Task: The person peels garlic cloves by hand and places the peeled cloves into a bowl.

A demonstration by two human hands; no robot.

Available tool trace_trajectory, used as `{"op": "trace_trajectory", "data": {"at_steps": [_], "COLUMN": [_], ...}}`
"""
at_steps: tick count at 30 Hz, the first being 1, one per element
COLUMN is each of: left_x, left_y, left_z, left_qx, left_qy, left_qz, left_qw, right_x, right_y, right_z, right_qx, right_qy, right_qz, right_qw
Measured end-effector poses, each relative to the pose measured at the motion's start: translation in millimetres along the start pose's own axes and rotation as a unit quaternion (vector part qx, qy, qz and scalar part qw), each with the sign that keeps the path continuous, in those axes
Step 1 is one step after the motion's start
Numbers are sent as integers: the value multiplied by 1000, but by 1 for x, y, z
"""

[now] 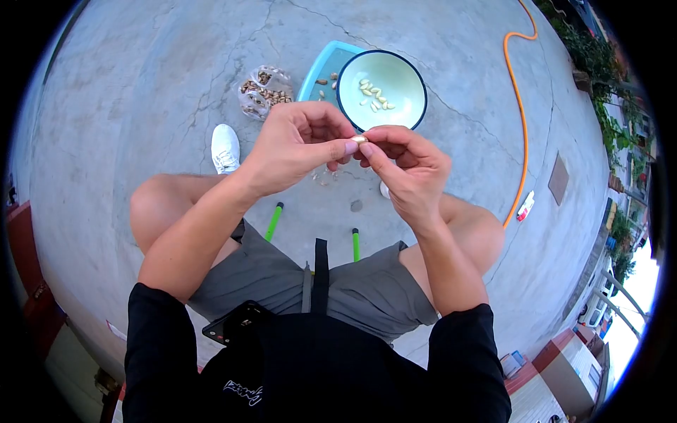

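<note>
A small pale clove, like garlic, (360, 139) is pinched between my two hands, just below the near rim of a bowl. My left hand (303, 144) holds its left end between thumb and fingers, and my right hand (407, 163) grips the right end the same way. The white bowl with a dark blue rim (410, 83) holds several peeled cloves (376, 97). It stands on a light blue tray or stool (319, 68), where a few brown unpeeled pieces (321, 82) lie. To the left, a clear plastic bag (255, 106) contains many brown cloves.
An orange hose (522, 120) runs along the concrete ground at the right. Near it lie a small red and white packet (525, 206) and a grey square plate (558, 179). Bits of peel (324, 176) lie below my hands. Two green legs (274, 221) show between my knees.
</note>
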State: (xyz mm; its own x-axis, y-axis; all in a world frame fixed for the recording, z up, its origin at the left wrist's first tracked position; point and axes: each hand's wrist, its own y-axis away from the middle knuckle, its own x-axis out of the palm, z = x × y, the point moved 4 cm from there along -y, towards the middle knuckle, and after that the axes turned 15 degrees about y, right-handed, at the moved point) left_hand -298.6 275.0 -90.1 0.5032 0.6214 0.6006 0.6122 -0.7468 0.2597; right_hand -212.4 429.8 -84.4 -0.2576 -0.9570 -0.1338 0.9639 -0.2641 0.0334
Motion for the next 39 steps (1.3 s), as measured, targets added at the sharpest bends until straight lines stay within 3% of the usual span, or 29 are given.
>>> {"op": "trace_trajectory", "data": {"at_steps": [8,22,39], "left_x": [-2,1,1], "left_y": [1,0,0], "left_z": [5,10,19], "left_qx": [24,7,-40], "left_qy": [19,95,194], "left_qz": [-10,4,-1], "left_qw": [999,995,980], "right_x": [-4,-5,-1], "right_y": [-1,-2,1], "right_z": [2,-3,-2], "right_qx": [8,34,64], "right_qy": [-1,-139,-123], "right_qz": [8,29,24], "right_qw": [1000,989,990]}}
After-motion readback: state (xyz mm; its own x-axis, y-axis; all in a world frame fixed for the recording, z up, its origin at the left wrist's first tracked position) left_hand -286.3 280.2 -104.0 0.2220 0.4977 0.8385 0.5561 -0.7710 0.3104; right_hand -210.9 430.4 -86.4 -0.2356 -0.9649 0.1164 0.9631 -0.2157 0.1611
